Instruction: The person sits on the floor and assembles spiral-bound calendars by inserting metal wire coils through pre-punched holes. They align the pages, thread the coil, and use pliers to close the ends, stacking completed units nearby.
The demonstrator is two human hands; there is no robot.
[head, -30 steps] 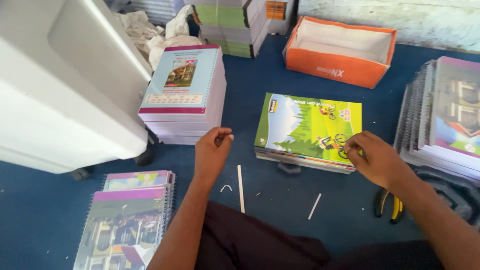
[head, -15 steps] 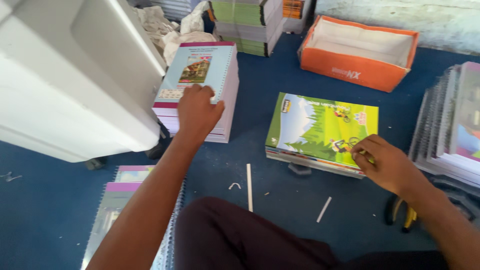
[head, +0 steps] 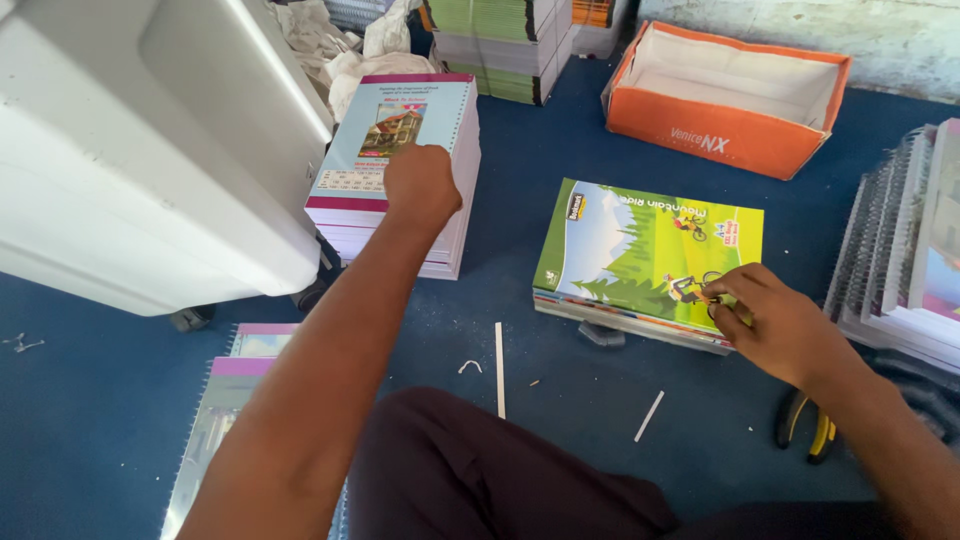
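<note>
The left hand [head: 420, 185] rests knuckles-up on the top of a pale blue book stack [head: 400, 150], fingers curled down onto the cover near its lower right part; whether it pinches a cover or only presses cannot be told. The right hand [head: 775, 325] lies on the near right corner of a green book stack [head: 640, 250], its fingers bent and gathered together at the cover's edge, seemingly nipping the top sheet, though the grip itself is hidden by the knuckles.

The two stacks sit apart on the blue floor [head: 90, 420], the pale blue one just beyond the left hand, the green one under and to the left of the right hand. Between the two forearms, near the person's dark knee [head: 480, 470], lie a thin white strip [head: 499, 368], a small curled scrap [head: 470, 366] just left of it, and a second strip [head: 649, 416] nearer the right wrist. Pliers [head: 805, 430] with yellow and black handles lie just beneath the right forearm.

Left of the left arm stands a large white machine [head: 150, 150]. Under the left elbow lie spiral-bound books [head: 235, 400]. Beyond the right hand sits an open orange box [head: 725, 100]; to its right, more spiral-bound piles [head: 905, 250]. Past the left hand stands a tall stack with green edges [head: 495, 45], with crumpled cloth [head: 345, 50] beside it.
</note>
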